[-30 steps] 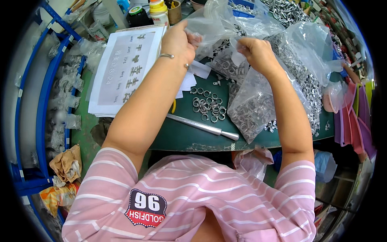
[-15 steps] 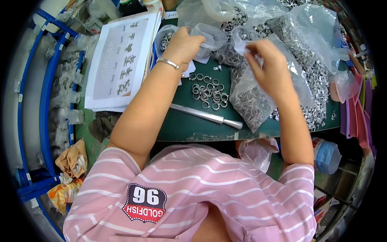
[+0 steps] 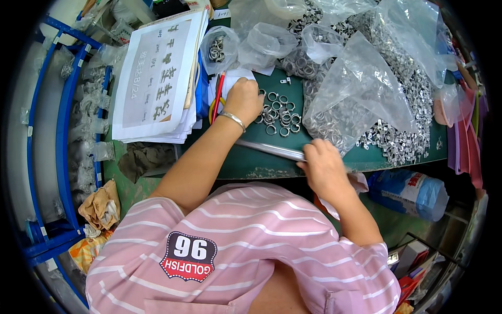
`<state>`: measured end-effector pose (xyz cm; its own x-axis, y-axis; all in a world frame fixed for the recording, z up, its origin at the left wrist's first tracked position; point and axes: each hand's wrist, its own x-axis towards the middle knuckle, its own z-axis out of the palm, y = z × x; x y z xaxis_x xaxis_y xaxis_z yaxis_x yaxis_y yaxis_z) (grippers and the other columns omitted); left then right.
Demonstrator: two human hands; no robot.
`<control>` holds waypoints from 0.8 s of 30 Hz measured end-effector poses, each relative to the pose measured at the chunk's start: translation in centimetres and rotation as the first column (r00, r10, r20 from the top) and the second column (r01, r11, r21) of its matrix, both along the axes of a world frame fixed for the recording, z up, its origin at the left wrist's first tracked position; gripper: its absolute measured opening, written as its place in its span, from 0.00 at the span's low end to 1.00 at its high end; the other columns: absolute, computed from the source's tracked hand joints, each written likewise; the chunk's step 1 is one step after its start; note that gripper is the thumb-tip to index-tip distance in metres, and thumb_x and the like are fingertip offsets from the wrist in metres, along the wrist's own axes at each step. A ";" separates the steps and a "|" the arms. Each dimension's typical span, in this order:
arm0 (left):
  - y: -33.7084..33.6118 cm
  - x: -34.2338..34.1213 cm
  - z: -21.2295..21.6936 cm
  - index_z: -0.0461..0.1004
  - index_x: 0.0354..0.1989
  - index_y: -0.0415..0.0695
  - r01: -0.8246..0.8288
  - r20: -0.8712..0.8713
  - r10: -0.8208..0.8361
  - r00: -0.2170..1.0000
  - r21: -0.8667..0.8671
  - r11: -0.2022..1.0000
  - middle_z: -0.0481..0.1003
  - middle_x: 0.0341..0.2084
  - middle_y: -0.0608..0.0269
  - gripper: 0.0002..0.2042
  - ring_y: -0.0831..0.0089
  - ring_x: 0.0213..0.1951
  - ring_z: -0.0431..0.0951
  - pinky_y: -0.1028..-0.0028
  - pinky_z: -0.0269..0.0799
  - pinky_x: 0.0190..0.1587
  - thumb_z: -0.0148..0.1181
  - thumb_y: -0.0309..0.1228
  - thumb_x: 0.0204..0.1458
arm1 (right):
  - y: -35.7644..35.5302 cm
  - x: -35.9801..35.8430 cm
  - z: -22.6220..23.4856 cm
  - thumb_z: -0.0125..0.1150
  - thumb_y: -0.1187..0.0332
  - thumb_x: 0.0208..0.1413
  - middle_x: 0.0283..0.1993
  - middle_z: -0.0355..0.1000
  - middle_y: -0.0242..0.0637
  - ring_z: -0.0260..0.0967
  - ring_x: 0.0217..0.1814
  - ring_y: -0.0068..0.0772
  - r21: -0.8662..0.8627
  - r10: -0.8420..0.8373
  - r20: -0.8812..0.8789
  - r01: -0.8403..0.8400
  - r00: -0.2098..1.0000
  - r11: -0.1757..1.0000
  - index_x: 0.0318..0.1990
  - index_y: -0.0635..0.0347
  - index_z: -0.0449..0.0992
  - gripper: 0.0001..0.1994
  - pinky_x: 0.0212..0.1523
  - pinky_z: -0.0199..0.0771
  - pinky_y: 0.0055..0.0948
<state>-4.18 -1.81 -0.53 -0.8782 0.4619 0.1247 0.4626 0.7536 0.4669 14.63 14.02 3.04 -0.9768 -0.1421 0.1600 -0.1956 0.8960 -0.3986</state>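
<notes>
Here, my right hand (image 3: 325, 163) grips the metal rod (image 3: 272, 149) near 1 end, likely for control; my left hand (image 3: 244, 102) curls beside rings (image 3: 285, 118), grip unclear

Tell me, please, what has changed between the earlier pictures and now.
Both hands have let go of the clear plastic bags and come back toward the body. The right hand has taken hold of the metal rod at its right end; the left hand is now beside the metal rings. The rings and paper stack look unmoved.
</notes>
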 end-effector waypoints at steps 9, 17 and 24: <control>-1.7 2.7 1.0 0.72 0.41 0.33 -0.348 0.558 -0.206 0.804 0.722 0.598 0.74 0.28 0.61 0.11 0.71 0.30 0.77 0.74 0.74 0.36 0.54 0.24 0.51 | 2.7 5.5 1.3 0.54 0.72 0.54 0.25 0.67 0.34 0.64 0.25 0.22 -0.562 -0.213 0.543 0.540 0.812 0.626 0.45 0.66 0.66 0.12 0.27 0.64 0.22; -3.1 4.9 1.3 0.70 0.44 0.34 -0.578 0.633 -0.523 0.571 0.762 0.291 0.74 0.35 0.55 0.10 0.64 0.41 0.76 0.69 0.73 0.46 0.50 0.23 0.54 | 0.0 5.5 0.4 0.56 0.72 0.53 0.31 0.69 0.38 0.65 0.29 0.29 -0.658 -0.168 0.418 0.426 0.892 0.621 0.50 0.66 0.68 0.16 0.33 0.66 0.24; -4.1 5.9 0.9 0.70 0.41 0.36 -0.499 0.565 -0.589 0.578 0.816 0.293 0.73 0.38 0.55 0.12 0.66 0.42 0.75 0.73 0.72 0.46 0.57 0.18 0.47 | -1.6 4.1 1.5 0.59 0.76 0.48 0.29 0.66 0.44 0.65 0.27 0.40 -0.502 -0.201 0.180 0.265 0.963 0.823 0.50 0.64 0.69 0.19 0.30 0.66 0.30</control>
